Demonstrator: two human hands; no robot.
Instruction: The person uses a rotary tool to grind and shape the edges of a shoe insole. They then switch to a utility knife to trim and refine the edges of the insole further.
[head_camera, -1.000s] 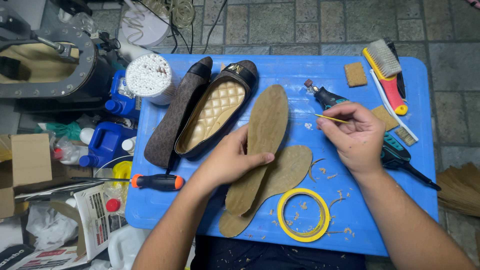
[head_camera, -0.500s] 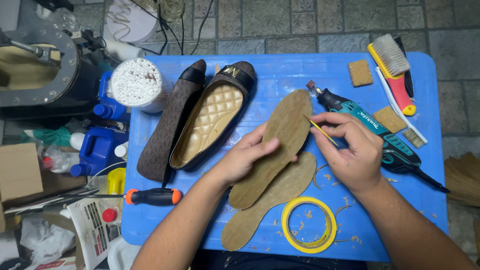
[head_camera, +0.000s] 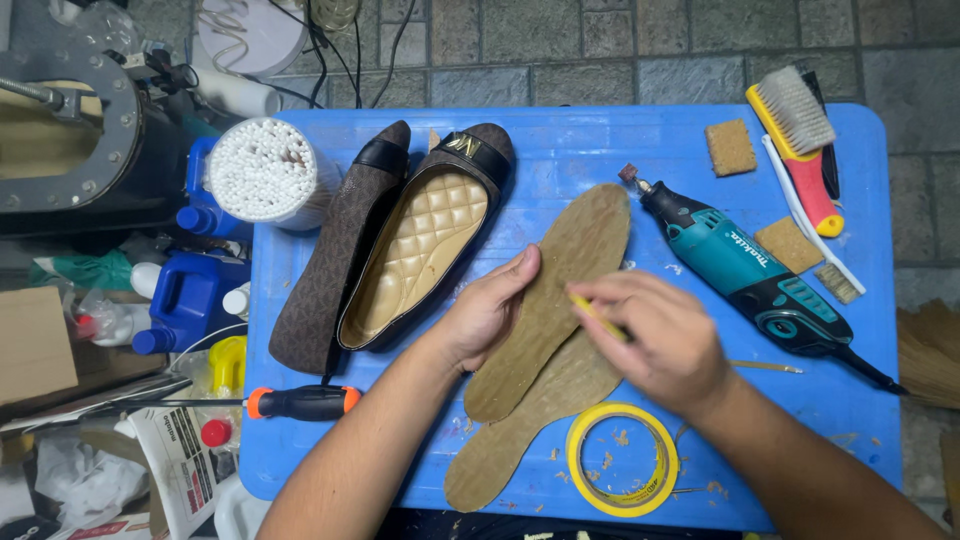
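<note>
Head view: left hand (head_camera: 487, 310) presses flat on the upper insole (head_camera: 560, 290); at its 3 o'clock, right hand (head_camera: 665, 340) pinches a thin yellow stick (head_camera: 597, 316).

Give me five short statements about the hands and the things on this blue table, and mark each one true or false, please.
1. The left hand presses on the upper insole. True.
2. The right hand holds the teal rotary tool. False: the tool lies alone on the blue table; the hand pinches a thin yellow stick.
3. The two insoles lie apart. False: the upper one overlaps the lower insole.
4. The yellow tape roll lies near the right forearm. True.
5. The screwdriver lies inside the quilted shoe. False: it lies on the table, beside the shoes.
</note>
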